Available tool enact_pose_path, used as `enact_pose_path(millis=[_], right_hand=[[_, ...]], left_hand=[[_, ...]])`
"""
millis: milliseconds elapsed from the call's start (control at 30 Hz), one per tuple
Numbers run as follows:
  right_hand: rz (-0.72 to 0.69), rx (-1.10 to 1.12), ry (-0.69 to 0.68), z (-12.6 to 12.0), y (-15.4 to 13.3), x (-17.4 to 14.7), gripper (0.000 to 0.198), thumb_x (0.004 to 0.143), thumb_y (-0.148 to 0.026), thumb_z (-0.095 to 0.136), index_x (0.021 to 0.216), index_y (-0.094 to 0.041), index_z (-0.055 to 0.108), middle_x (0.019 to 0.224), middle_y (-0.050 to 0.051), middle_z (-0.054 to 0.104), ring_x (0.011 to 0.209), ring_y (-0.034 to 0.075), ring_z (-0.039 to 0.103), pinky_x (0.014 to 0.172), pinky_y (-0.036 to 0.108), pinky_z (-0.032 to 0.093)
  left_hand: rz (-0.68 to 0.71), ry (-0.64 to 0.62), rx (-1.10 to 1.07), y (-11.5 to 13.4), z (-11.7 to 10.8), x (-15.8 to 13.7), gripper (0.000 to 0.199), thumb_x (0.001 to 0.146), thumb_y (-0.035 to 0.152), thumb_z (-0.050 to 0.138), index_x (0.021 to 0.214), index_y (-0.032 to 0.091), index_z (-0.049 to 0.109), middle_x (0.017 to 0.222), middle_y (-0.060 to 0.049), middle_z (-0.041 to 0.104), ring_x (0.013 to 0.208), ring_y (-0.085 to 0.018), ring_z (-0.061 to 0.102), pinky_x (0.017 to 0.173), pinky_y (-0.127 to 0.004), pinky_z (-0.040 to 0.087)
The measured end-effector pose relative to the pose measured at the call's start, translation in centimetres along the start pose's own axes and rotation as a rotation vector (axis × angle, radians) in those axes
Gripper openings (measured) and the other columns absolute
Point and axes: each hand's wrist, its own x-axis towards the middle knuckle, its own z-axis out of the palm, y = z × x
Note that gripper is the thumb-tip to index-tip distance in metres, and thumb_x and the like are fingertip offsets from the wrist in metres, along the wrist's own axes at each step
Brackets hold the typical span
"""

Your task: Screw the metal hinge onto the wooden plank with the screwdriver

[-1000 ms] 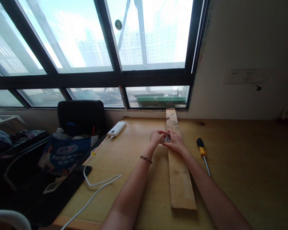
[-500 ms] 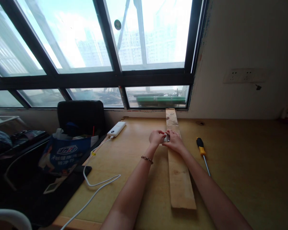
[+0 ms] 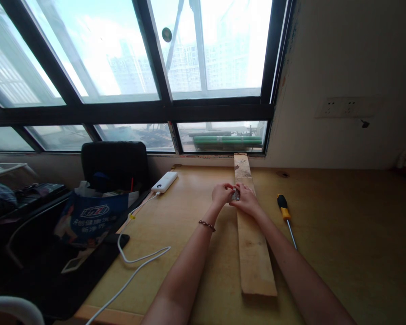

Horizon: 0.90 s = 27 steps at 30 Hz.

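A small silvery metal hinge [image 3: 236, 194] with holes in it sits over the wooden board [image 3: 255, 253], close to the board's left edge. My left hand [image 3: 221, 194] pinches it from the left, fingertips closed. From the other side my right hand [image 3: 246, 201] closes on the same hinge, its palm over the board. Fingers cover much of the metal, so its full outline is hidden. To the right of my right hand lies a screwdriver [image 3: 284, 210] with a black and yellow handle, its shaft pointing toward me.
A white power bank [image 3: 164, 182] with a white cable [image 3: 135, 261] lies on the left of the wooden table [image 3: 189, 216]. Left of the table stands a black chair [image 3: 114, 162] with a blue bag [image 3: 91, 219]. Windows and a wall with sockets [image 3: 340, 107] rise behind.
Almost nothing differs. My left hand has shifted very slightly to the right; both hands stay on the hinge over the board.
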Motion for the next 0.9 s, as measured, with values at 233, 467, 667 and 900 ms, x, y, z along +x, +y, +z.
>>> enact_pose_path(millis=[233,467,667,900], right_hand=[[0.007,0.002,0.002,0.08,0.03,0.02,0.068,0.053,-0.036,0.075,0.111,-0.021,0.044,0.108,0.007,0.057,0.102,0.024,0.051,0.089,0.038,0.036],[-0.006,0.016,0.008,0.00,0.03,0.01,0.070,0.051,-0.037,0.076,0.111,-0.020,0.043,0.106,0.007,0.058,0.101,0.025,0.052,0.087,0.038,0.037],[-0.008,0.003,0.010,0.03,0.10,0.07,0.072,0.049,-0.038,0.077,0.111,-0.021,0.042,0.104,0.006,0.059,0.099,0.025,0.053,0.085,0.038,0.038],[-0.014,0.011,0.008,0.19,0.18,0.03,0.072,0.050,-0.038,0.077,0.110,-0.020,0.043,0.106,0.007,0.058,0.100,0.026,0.052,0.086,0.039,0.038]], left_hand=[[0.014,-0.010,0.040,0.16,0.01,-0.05,0.021,0.067,0.032,0.060,0.082,0.022,0.071,0.064,0.000,0.061,0.055,-0.010,0.048,0.047,-0.021,0.026],[0.029,-0.028,-0.076,0.32,-0.23,0.15,0.021,0.063,0.031,0.064,0.078,0.019,0.072,0.058,0.001,0.057,0.052,-0.008,0.046,0.048,-0.021,0.027],[0.059,0.031,-0.018,0.59,-0.22,-0.01,0.020,0.063,0.032,0.064,0.076,0.018,0.071,0.061,0.001,0.059,0.055,-0.009,0.048,0.048,-0.020,0.028],[0.033,0.025,0.003,0.36,-0.39,-0.18,0.025,0.063,0.038,0.065,0.078,0.019,0.070,0.065,0.000,0.062,0.057,-0.009,0.051,0.048,-0.020,0.028]])
